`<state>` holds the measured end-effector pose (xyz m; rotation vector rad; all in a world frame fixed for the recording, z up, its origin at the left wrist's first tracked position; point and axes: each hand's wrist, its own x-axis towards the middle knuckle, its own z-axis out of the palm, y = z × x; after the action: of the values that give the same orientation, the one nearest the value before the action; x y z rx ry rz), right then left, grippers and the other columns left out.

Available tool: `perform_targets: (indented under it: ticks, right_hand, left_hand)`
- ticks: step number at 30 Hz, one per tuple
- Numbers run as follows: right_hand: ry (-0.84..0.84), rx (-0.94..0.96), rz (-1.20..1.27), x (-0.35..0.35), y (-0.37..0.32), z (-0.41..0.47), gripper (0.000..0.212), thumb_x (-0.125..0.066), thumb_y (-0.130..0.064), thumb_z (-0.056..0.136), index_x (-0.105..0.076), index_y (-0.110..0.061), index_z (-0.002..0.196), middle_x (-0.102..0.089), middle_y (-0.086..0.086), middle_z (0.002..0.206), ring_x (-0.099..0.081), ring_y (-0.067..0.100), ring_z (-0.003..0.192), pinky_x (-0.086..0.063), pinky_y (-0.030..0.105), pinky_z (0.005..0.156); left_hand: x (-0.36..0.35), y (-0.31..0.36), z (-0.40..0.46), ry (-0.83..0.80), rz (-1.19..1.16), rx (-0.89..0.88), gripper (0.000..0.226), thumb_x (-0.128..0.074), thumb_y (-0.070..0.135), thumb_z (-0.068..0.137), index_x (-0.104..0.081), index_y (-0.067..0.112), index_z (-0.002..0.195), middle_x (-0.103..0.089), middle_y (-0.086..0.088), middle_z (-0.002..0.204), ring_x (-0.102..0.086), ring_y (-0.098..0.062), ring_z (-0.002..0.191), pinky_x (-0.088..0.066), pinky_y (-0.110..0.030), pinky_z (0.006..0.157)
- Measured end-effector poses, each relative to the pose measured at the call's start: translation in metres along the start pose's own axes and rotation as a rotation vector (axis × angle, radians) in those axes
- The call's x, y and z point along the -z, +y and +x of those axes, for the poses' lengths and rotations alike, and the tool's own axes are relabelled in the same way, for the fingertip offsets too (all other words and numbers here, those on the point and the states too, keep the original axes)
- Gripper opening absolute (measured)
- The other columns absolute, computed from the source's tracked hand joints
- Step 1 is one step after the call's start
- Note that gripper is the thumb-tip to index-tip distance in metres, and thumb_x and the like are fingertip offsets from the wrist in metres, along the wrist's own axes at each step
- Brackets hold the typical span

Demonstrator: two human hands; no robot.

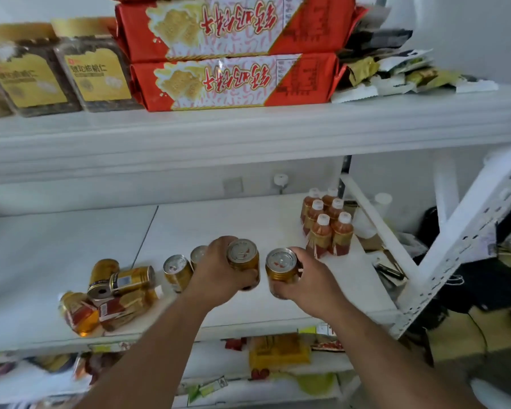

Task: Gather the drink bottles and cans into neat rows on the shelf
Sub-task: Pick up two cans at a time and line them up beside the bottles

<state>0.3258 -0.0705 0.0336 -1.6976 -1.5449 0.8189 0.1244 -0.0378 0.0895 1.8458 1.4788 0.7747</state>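
Note:
My left hand grips an upright gold can over the middle of the white shelf. My right hand holds a second gold can just to its right, the two cans a little apart. Two more gold cans stand upright left of my left hand, one partly hidden behind it. Further left lies a jumble of tipped cans and fallen bottles. Several orange bottles with white caps stand in two tidy rows at the shelf's right end.
The shelf above carries red biscuit packs, clear snack boxes and loose sachets. A slanted white metal upright frames the right side. Packets fill the shelf below. A bare stretch of shelf lies behind the cans.

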Motion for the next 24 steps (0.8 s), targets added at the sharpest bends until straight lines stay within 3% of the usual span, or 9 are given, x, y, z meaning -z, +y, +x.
perform_targets:
  ticks: [2,5,8,16,24]
  right_hand:
    - [-0.019,-0.009,0.017,0.001,0.006,-0.012,0.072,-0.089,-0.043,0.069,-0.054,-0.035,0.131,-0.066,-0.016,0.117,-0.063,0.009,0.108,-0.054,0.034,0.094]
    - [-0.028,-0.015,0.028,0.002,0.010,-0.030,0.071,-0.089,-0.041,0.070,-0.054,-0.035,0.131,-0.066,-0.016,0.116,-0.063,0.009,0.108,-0.054,0.033,0.094]
    - [-0.034,-0.026,0.038,0.002,0.010,-0.047,0.072,-0.089,-0.041,0.070,-0.053,-0.036,0.131,-0.066,-0.016,0.116,-0.063,0.008,0.108,-0.055,0.034,0.094]
    - [-0.016,-0.017,0.028,0.003,-0.004,-0.090,0.070,-0.088,-0.039,0.072,-0.051,-0.037,0.131,-0.065,-0.017,0.114,-0.063,0.007,0.106,-0.053,0.028,0.092]
    - [0.014,-0.054,-0.026,-0.010,-0.019,-0.145,0.071,-0.089,-0.043,0.068,-0.052,-0.040,0.128,-0.066,-0.019,0.111,-0.064,0.004,0.102,-0.055,0.031,0.092]
  left_hand:
    - [-0.002,0.011,-0.017,0.012,0.013,-0.029,0.037,-0.085,0.003,0.062,-0.060,0.024,0.080,-0.063,0.010,0.076,-0.064,0.001,0.069,-0.050,-0.012,0.056]
    - [-0.006,0.021,-0.040,0.004,0.031,-0.023,0.041,-0.082,-0.004,0.065,-0.055,0.026,0.071,-0.056,0.012,0.071,-0.060,0.010,0.063,-0.047,-0.012,0.053]
    - [-0.009,0.017,-0.057,-0.003,0.040,-0.001,0.038,-0.084,0.006,0.064,-0.060,0.023,0.086,-0.064,0.009,0.080,-0.062,0.007,0.070,-0.048,-0.012,0.057]
    - [0.001,0.017,-0.100,0.001,0.015,-0.043,0.041,-0.083,0.004,0.064,-0.055,0.026,0.084,-0.066,0.005,0.082,-0.062,0.001,0.075,-0.047,-0.009,0.057]
    - [0.013,0.005,-0.149,-0.036,-0.031,-0.042,0.039,-0.083,0.008,0.065,-0.054,0.026,0.084,-0.069,-0.001,0.085,-0.064,-0.008,0.074,-0.053,-0.026,0.063]
